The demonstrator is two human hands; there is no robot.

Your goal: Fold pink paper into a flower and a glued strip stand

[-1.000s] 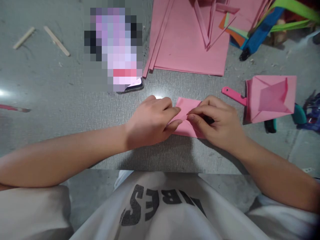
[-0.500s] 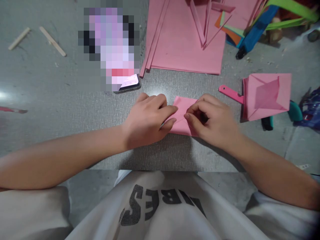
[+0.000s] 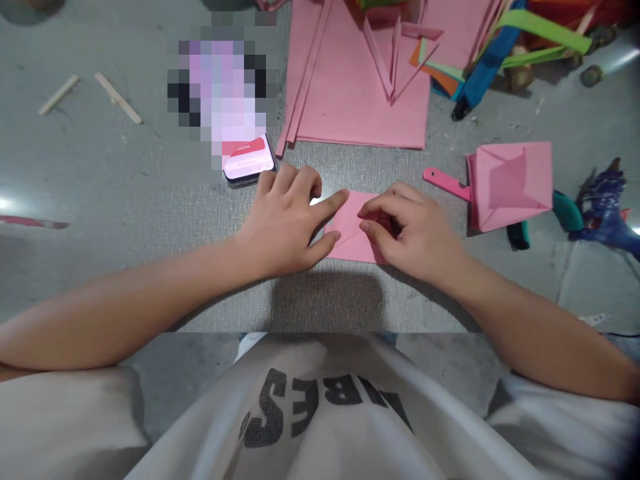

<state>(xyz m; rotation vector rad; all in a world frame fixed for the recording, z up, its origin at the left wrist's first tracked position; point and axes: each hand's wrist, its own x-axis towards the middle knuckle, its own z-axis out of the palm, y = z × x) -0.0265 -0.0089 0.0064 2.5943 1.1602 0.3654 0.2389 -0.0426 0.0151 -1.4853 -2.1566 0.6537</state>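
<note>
A small folded pink paper point(image 3: 351, 233) lies flat near the front edge of the table, with crease lines across it. My left hand point(image 3: 285, 223) is spread at its left side. The index fingertip and thumb touch the sheet, while the other fingers rest on the table. Over the paper's right part, my right hand point(image 3: 410, 233) is curled, its thumb and index finger drawn close in a pinch at the paper's middle. The palm and remaining fingers hide the right end of the sheet.
Large pink sheets point(image 3: 360, 120) with folded strips lie at the back, beside a phone point(image 3: 250, 163). To the right sit a pink folded paper box point(image 3: 515, 187), a pink-handled tool point(image 3: 447, 183) and blue-green strips point(image 3: 493, 67). Two wooden sticks point(image 3: 119, 98) lie far left.
My left hand has spread its fingers and slid back from the paper's middle, uncovering more of its left side. The right thumb and index finger have parted slightly. The whole view has shifted a little.
</note>
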